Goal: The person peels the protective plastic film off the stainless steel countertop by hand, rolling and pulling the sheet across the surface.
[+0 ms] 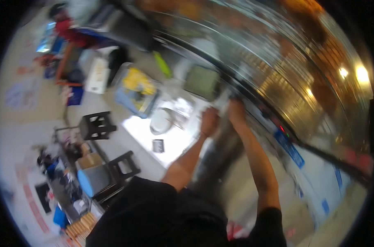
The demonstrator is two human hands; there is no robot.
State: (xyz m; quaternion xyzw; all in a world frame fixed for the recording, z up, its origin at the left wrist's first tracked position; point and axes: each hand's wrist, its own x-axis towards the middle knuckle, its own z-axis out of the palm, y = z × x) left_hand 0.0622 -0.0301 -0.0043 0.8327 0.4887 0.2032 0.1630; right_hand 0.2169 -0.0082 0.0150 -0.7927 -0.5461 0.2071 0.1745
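The picture is smeared by motion. My left hand (210, 121), its fingers curled in, is at the right edge of the brightly lit white tabletop (143, 138). Whatever it may hold is hidden. Reaching further up, my right hand (236, 110) is by the lower frame of the glass display case (252, 88); its fingers are too blurred to read. A green square block or container (202, 82) lies just above my left hand. Left of that hand are a crumpled clear plastic sheet (182, 108) and a round white container (161, 120).
A tray with yellow packets (137, 84) and a bright green object (162, 65) lie further back. A small dark square (158, 145) is on the table's near part. Black stools (97, 125) and a cluttered shelf (65, 175) stand left. The lit case fills the upper right.
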